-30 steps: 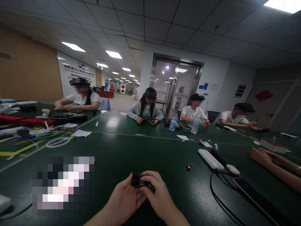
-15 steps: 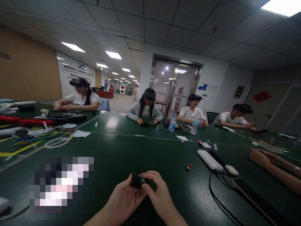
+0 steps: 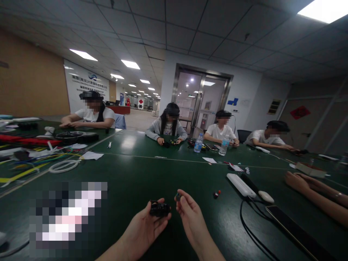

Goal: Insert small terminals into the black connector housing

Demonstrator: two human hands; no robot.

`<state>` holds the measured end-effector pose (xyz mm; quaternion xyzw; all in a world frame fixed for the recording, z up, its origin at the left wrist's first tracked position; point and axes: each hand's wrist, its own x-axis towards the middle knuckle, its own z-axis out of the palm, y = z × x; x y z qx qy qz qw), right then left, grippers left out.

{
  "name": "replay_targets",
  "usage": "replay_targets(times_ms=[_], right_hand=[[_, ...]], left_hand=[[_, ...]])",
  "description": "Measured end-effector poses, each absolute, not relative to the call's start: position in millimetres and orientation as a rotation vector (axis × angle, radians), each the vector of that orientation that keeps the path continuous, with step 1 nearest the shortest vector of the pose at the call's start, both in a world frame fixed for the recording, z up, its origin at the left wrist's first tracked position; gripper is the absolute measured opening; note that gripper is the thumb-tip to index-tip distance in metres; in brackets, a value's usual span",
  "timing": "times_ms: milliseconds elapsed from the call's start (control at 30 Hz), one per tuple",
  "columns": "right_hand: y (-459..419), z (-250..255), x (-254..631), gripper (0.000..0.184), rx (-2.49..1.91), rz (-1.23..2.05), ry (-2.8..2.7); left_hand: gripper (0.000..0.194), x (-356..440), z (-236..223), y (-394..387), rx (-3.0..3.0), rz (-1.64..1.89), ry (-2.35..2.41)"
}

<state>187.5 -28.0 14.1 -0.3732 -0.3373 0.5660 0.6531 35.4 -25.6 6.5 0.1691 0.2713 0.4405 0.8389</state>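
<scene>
Gripping a black device above the tabletop, toward its near edge, the left hand is half-curled about it. The right hand, just beside, pinches a small part between thumb and fingers, apart from the device.
</scene>
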Motion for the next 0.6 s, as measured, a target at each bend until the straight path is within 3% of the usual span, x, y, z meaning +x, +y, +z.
replay_targets(times_ms=[333, 600], right_hand=[[-29.8, 16.7, 189.9, 0.033, -0.772, 1.458, -0.531], [-28.1, 15.2, 190.5, 0.03, -0.803, 1.498, -0.459]], left_hand=[[0.047, 32.0, 6.2, -23.6, 0.39, 0.921, 0.569], [0.035, 31.4, 2.1, -21.8, 0.436, 0.945, 0.661]])
